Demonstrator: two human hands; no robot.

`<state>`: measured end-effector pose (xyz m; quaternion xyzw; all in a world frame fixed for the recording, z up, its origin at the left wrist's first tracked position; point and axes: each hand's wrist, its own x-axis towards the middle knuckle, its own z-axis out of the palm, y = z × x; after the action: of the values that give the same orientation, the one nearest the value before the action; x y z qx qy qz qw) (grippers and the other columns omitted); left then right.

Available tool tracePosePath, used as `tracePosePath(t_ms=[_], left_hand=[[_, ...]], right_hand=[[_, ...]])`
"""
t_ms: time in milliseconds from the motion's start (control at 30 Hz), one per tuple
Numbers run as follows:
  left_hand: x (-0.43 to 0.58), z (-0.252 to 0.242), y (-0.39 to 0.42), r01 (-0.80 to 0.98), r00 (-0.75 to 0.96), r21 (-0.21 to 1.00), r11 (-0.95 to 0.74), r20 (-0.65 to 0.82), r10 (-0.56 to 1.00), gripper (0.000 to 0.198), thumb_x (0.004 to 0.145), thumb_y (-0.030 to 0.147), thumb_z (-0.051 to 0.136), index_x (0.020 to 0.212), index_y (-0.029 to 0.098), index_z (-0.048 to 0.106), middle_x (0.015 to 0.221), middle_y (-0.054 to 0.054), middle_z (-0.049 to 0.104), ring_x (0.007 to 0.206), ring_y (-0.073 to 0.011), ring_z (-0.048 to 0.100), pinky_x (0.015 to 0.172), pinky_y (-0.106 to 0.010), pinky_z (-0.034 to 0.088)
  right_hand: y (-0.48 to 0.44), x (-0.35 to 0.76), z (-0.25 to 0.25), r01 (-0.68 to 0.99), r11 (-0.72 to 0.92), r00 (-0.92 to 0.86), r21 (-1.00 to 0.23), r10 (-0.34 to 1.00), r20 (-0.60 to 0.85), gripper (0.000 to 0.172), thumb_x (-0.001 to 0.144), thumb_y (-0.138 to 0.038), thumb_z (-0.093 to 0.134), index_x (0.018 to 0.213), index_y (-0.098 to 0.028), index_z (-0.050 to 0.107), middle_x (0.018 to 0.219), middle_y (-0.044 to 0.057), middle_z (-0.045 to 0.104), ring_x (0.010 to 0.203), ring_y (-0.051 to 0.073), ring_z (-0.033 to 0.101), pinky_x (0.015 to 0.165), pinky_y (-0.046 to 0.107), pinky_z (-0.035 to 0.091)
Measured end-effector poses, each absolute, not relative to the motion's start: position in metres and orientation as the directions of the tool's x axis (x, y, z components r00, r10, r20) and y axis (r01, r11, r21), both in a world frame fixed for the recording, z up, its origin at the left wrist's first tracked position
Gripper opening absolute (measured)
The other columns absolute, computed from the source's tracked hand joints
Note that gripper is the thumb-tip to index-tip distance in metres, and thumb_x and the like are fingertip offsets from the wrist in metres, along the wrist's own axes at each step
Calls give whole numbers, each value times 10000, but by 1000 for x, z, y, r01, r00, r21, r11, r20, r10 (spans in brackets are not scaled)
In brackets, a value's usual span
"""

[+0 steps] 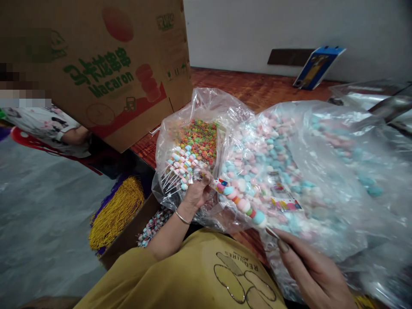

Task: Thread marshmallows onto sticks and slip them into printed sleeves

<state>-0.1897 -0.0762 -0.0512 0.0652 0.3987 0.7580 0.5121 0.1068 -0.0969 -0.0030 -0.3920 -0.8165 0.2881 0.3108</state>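
A marshmallow candy skewer (243,205) in pink, blue, white, orange and green slants across the middle. My right hand (310,264) pinches its white stick at the lower end. At the upper end, my left hand (198,191) is closed on what looks like the printed clear wrapper (221,183) around the candy; its fingertips are partly blurred. Beside the left hand, several finished candy skewers (180,165) lie on a clear bag of small colourful ring candies (201,137). Under the skewer spreads a large clear bag of pink and blue marshmallows (273,146), with flat printed wrappers (286,201) on it.
A big cardboard carton (128,25) stands at the back left. Below left are a bundle of gold bead strings (119,214) and an open box (124,234) with wrapped candies. A person (41,124) sits beyond the carton. A blue tool (319,68) leans against the wall.
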Motion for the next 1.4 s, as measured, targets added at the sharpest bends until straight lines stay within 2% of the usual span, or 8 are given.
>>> tracePosePath(t_ms=[333, 567, 700, 833, 1000, 1100, 1233, 1400], left_hand=[[-190, -42, -76, -597, -402, 800, -62, -232, 886, 527, 411, 407, 1008, 650, 158, 611, 632, 54, 576, 623, -79, 520, 620, -216, 415], [-186, -44, -72, -602, -350, 795, 75, -348, 870, 539, 393, 394, 1013, 707, 156, 645, 614, 46, 615, 569, -91, 562, 539, -213, 417], [-186, -44, -72, -592, -351, 804, 60, -323, 879, 532, 412, 370, 1013, 758, 151, 674, 650, 32, 654, 576, -94, 585, 546, -211, 442], [-184, -45, -70, -617, -339, 782, 88, -366, 867, 552, 389, 398, 1015, 711, 137, 651, 626, 26, 646, 554, -92, 571, 528, -213, 440], [-182, -44, -67, -672, -339, 737, 75, -395, 854, 564, 351, 389, 1020, 684, 147, 634, 601, 48, 610, 561, -83, 553, 557, -212, 448], [-182, -42, -67, -665, -315, 745, 57, -349, 882, 546, 369, 344, 1023, 729, 158, 657, 651, 52, 621, 621, -88, 574, 612, -213, 456], [-184, -43, -68, -593, -250, 803, 68, -263, 932, 489, 448, 356, 1009, 693, 155, 637, 627, 55, 593, 598, -83, 543, 606, -220, 446], [-182, -45, -68, -626, -174, 773, 105, -270, 947, 431, 547, 361, 976, 734, 150, 651, 716, 13, 672, 666, -111, 620, 693, -244, 514]], right_hand=[[-92, 112, -8, 420, 550, -556, -722, 785, 274, 235, 974, -307, 571, 1094, -244, 764, 1002, 31, 823, 814, 192, 799, 677, 193, 629], [-93, 114, -9, 455, 621, -526, -638, 765, 370, 214, 978, -318, 571, 1077, -220, 734, 907, 33, 819, 714, 179, 785, 641, 197, 617], [-93, 115, -10, 475, 647, -514, -596, 754, 410, 210, 972, -317, 574, 1060, -216, 735, 891, 46, 816, 698, 185, 780, 643, 212, 615], [-93, 115, -15, 471, 604, -497, -643, 784, 373, 212, 968, -319, 581, 1063, -219, 741, 887, 44, 811, 694, 181, 769, 656, 220, 611], [-92, 116, -18, 422, 488, -492, -764, 831, 260, 200, 957, -314, 603, 1063, -242, 757, 915, 37, 806, 765, 186, 765, 691, 221, 599], [-92, 117, -20, 405, 361, -477, -840, 867, 143, 227, 959, -370, 599, 1034, -243, 771, 807, 35, 777, 683, 181, 728, 608, 226, 569], [-94, 119, -25, 350, 79, -446, -933, 890, -92, 330, 968, -489, 580, 970, -211, 756, 523, -18, 570, 436, 124, 516, 413, 215, 403], [-101, 110, -34, 173, -248, -426, -953, 854, -299, 392, 966, -561, 583, 881, -188, 665, 486, -55, 455, 407, 83, 389, 401, 200, 294]])
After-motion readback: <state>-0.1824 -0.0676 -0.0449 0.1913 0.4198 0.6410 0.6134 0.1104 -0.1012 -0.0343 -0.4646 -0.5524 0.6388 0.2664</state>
